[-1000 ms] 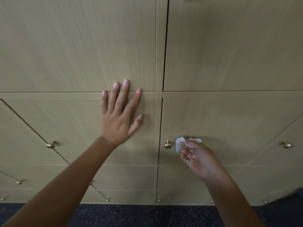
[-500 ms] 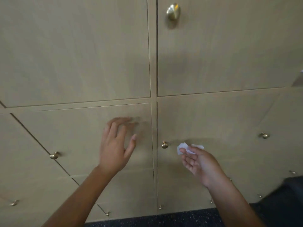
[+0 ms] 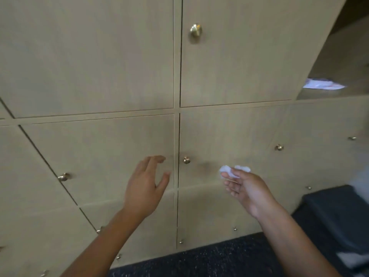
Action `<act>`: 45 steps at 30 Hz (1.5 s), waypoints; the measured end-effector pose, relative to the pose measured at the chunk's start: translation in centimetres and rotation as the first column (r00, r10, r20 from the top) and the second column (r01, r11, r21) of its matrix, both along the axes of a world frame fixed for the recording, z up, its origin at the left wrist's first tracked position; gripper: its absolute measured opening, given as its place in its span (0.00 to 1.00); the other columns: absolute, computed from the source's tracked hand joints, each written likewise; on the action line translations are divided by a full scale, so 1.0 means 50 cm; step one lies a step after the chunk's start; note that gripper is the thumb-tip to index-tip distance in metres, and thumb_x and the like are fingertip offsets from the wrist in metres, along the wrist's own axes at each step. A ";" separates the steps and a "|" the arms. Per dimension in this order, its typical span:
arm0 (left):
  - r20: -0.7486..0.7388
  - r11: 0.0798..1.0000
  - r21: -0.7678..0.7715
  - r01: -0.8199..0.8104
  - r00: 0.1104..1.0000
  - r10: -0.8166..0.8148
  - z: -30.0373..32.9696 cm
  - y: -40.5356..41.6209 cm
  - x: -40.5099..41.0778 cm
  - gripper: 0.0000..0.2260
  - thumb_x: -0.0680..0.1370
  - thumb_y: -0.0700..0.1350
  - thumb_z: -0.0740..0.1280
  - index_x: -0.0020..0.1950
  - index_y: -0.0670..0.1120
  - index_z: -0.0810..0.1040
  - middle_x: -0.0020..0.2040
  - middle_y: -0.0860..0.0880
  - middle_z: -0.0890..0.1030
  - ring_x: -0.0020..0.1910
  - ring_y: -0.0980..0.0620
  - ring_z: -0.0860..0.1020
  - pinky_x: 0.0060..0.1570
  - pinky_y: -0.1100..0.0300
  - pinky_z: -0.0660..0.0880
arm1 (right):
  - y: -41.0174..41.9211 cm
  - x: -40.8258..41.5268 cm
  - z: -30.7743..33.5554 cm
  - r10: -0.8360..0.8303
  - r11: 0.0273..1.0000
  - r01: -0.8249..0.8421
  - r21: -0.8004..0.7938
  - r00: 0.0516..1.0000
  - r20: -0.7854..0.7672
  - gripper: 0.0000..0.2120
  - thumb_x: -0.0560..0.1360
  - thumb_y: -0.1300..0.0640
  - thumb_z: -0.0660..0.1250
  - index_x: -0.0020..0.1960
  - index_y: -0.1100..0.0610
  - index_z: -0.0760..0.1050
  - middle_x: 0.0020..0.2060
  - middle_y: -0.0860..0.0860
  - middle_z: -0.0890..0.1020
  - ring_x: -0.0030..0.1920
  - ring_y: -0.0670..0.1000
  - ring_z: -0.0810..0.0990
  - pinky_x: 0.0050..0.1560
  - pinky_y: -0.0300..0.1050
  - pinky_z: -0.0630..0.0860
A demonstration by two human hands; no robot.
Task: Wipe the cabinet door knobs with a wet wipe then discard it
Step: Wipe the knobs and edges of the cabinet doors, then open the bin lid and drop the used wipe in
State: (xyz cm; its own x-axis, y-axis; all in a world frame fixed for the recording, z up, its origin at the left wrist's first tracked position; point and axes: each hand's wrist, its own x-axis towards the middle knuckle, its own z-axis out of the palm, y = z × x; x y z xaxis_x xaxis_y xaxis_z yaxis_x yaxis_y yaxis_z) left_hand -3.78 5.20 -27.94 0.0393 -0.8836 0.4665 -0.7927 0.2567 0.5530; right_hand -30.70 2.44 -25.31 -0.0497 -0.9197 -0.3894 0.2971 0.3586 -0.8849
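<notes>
Crumpled white wet wipe (image 3: 229, 171) pinched in right hand (image 3: 246, 189), frame centre-right; small round brass knob (image 3: 186, 160) just left, nearer relaxed, empty left hand (image 3: 144, 188).

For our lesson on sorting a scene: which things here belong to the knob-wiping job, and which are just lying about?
Belongs to the job:
- crumpled white wet wipe, pinched in the right hand
- round brass knob nearest the wipe
- larger brass knob on the upper door
- left hand, open

Just lying about:
- white papers on the open shelf
- dark speckled carpet
</notes>
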 end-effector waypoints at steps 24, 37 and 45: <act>-0.288 0.823 0.149 0.549 0.820 -0.495 0.042 0.144 -0.456 0.05 0.81 0.50 0.68 0.56 0.55 0.78 0.44 0.59 0.82 0.47 0.66 0.79 0.50 0.56 0.76 | 0.408 -0.373 0.075 -0.445 0.895 0.422 -0.142 0.853 -0.271 0.09 0.79 0.59 0.66 0.55 0.61 0.81 0.44 0.54 0.85 0.39 0.51 0.80 0.48 0.46 0.77; -0.284 0.707 0.192 0.680 0.728 -0.623 0.091 0.223 -0.844 0.05 0.82 0.53 0.66 0.56 0.57 0.78 0.47 0.59 0.82 0.48 0.61 0.80 0.50 0.57 0.76 | 0.553 -0.737 0.071 -0.588 0.805 0.567 -0.172 0.729 -0.349 0.09 0.81 0.57 0.64 0.54 0.58 0.81 0.40 0.51 0.87 0.36 0.49 0.82 0.41 0.42 0.76; -0.258 0.700 0.221 0.679 0.733 -0.630 0.095 0.268 -1.132 0.04 0.82 0.53 0.65 0.55 0.57 0.78 0.47 0.59 0.83 0.47 0.60 0.80 0.45 0.61 0.74 | 0.605 -1.016 0.062 -0.580 0.812 0.557 -0.176 0.735 -0.352 0.10 0.82 0.56 0.61 0.53 0.57 0.81 0.41 0.52 0.87 0.36 0.50 0.82 0.51 0.52 0.80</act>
